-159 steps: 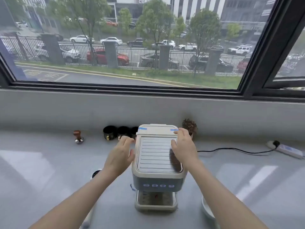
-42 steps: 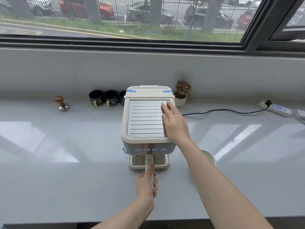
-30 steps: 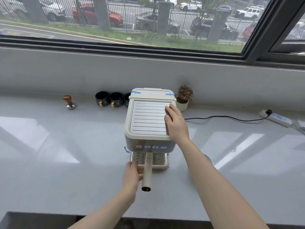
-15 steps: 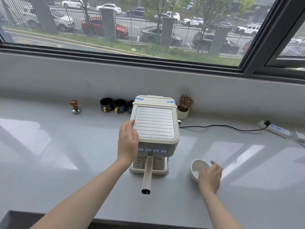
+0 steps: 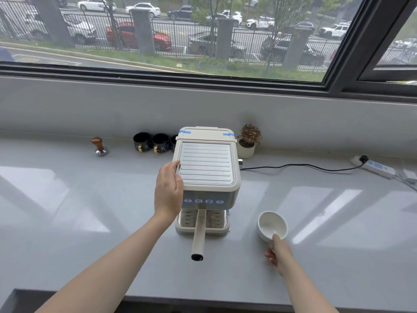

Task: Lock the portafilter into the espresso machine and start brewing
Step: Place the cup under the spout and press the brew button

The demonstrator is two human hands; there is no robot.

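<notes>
Left hand point(image 5: 168, 190) lies flat against the machine point(image 5: 206, 168) at 9 o'clock; right hand point(image 5: 277, 253) grips the empty white cup point(image 5: 272, 224) at its 6 o'clock.

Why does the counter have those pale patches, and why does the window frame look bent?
Head view: the pale patches are daylight from the window reflecting off the glossy counter; the wide-angle lens bows the window frame and the counter's edges; the espresso machine and both hands look sharp, with only soft shadows.
</notes>
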